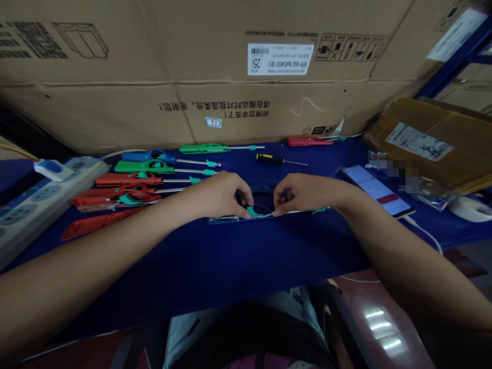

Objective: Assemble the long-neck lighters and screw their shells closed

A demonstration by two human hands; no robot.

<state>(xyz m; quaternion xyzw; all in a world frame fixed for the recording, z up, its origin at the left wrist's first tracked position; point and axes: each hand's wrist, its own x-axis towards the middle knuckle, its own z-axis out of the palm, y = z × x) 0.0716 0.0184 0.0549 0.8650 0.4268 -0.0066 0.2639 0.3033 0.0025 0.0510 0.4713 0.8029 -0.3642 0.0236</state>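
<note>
At the far left, a long white plastic power strip (46,197) lay slanted on the blue-covered counter (269,256), with a blue-and-white plug (54,169) on yellow and red wires at its upper part. Beside it, several long-nosed red plastic lighters (126,179) with metal rods lay in a stack of rows, pointing right, and beyond them were a similar green plastic lighter (144,166) and a blue plastic lighter (142,156). A second green lighter (203,148) lay farther right, near the large brown cardboard box (219,66) that stood behind everything, printed with upside-down lettering.

Near the middle, the left hand (238,197) had its fingers curled and narrow, the thumb at a small teal plastic piece (251,211) and thin pale wires. These lay along a slim, opened dark blue casing (224,220), the thing both hands held, at the middle of the counter. A black-and-yellow screwdriver (271,159) with a thin metal shaft lay beyond it. The right hand (283,199) was closed narrowly, thumb and forefinger pinching the wires.

Past the screwdriver, another red lighter (309,141) lay near the box. To the right were a white-edged phone (376,189) with its screen lit, a white cable (425,231) at its near end, crinkled clear plastic bags (432,193), a taped brown parcel (430,143) and a rounded white object (472,209).
</note>
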